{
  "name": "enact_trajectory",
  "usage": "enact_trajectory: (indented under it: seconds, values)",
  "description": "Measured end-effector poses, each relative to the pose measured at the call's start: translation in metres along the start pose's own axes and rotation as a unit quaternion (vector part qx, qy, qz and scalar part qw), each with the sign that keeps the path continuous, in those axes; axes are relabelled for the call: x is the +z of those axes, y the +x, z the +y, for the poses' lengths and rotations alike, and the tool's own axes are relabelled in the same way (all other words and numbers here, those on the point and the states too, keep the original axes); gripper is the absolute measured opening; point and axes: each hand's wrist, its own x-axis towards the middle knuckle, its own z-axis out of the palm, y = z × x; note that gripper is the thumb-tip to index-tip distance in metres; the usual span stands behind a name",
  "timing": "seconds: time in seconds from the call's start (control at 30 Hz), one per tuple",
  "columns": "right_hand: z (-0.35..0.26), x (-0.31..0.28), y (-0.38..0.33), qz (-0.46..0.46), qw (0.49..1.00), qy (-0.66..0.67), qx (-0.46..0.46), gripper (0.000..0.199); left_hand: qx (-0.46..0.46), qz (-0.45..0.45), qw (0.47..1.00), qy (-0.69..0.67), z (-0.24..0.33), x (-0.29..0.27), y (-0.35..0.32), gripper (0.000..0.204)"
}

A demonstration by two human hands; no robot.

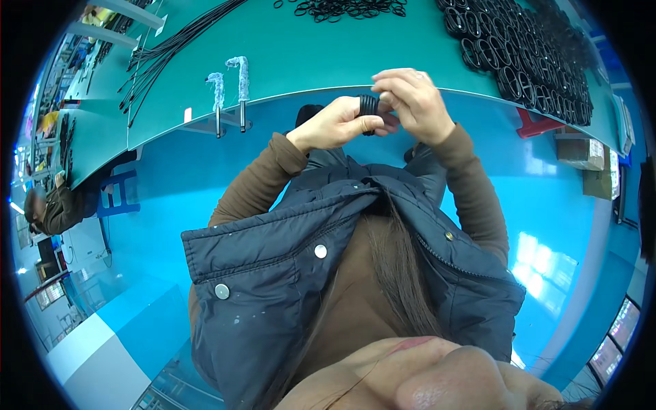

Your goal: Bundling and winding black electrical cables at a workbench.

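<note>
A black cable wound into a small tight coil is in my left hand, just off the near edge of the green table. The left thumb presses along the coil's lower side. My right hand meets the coil from the right, its fingers bent and drawn together. Whatever lies between those right fingertips is hidden. Beyond my hands, many small black rings lie in a pile on the table. Several long straight black cables lie at the far left, and rows of coiled black cables cover the right end.
Two metal rods wrapped in pale blue fuzzy material stand at the table edge. Below the right end are a red stool and cardboard boxes. At left, another person sits near a blue stool.
</note>
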Motion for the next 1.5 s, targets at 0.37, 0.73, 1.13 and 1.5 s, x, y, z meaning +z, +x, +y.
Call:
enact_trajectory:
  seconds: [0.37, 0.73, 1.13, 1.5]
  values:
    - [0.013, 0.019, -0.012, -0.19, 0.686, 0.636, 0.298, 0.066, 0.039, 0.003, 0.988, -0.147, -0.015, 0.012, 0.009, 0.023]
    - [-0.015, 0.012, 0.002, -0.064, 0.524, 0.766, 0.368, 0.088, 0.102, -0.02, 0.987, -0.121, -0.012, 0.014, 0.011, 0.036]
    - [0.029, 0.016, -0.002, -0.29, 0.627, 0.7, 0.184, 0.087, -0.014, -0.071, 0.997, -0.029, -0.001, -0.001, 0.012, 0.026]
    - [0.004, 0.015, 0.011, -0.165, 0.73, 0.563, 0.351, 0.052, 0.019, 0.008, 0.998, 0.06, -0.02, 0.002, 0.025, 0.016]
